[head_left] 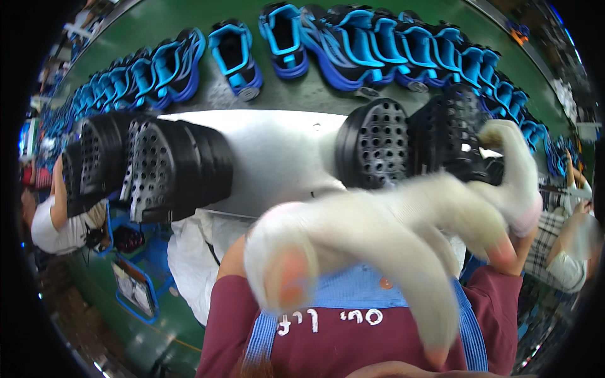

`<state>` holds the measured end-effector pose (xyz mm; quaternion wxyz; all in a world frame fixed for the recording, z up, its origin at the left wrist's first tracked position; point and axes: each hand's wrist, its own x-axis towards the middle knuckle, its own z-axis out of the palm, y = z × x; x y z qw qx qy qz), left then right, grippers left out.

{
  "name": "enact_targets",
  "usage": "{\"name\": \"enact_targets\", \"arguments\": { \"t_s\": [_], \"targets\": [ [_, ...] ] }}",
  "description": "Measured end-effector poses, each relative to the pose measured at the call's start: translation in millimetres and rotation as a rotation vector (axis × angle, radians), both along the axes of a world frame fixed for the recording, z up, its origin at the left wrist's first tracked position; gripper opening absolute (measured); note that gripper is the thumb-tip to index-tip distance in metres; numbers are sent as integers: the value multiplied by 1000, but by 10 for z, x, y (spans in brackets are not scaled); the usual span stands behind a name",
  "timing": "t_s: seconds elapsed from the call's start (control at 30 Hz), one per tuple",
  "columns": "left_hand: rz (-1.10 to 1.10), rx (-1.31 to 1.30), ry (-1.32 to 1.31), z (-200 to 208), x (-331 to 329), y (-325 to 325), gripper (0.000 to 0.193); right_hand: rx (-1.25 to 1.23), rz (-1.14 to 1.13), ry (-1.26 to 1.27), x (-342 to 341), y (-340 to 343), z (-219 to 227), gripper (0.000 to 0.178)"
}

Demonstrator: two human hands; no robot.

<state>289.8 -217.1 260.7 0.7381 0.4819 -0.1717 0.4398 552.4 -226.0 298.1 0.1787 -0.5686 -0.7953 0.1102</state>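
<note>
My left hand [372,233], in a white glove with bare fingertips, is raised very close to the view and smeared by motion. Its fingers are spread and bent downward, with nothing seen between them. Further right, my right hand [517,173], gloved the same way, curls beside a black perforated block [450,132]. Whether its bent fingers grip anything is hidden. Another black block studded with holes [381,142] stands just left of that one. At the left end of a pale metal plate [277,151] are more rounded black perforated blocks [179,167].
Blue-and-black shoes [359,47] line a green table [145,38] beyond the plate in a long curved row. Two shoes stand apart near the middle [236,60]. White cloth [195,258] hangs below the plate. Other people [57,217] are at both sides. A blue-framed rack [135,286] stands lower left.
</note>
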Motion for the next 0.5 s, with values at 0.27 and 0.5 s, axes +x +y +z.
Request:
{"name": "enact_targets", "arguments": {
  "t_s": [0.27,0.5],
  "targets": [
    [75,36,-145,-170,-427,-144,83,-6,152,-35,-450,96,-6,66],
    [52,55,-212,-149,-540,-148,80,30,273,-77,-786,270,14,78]
  ]
}}
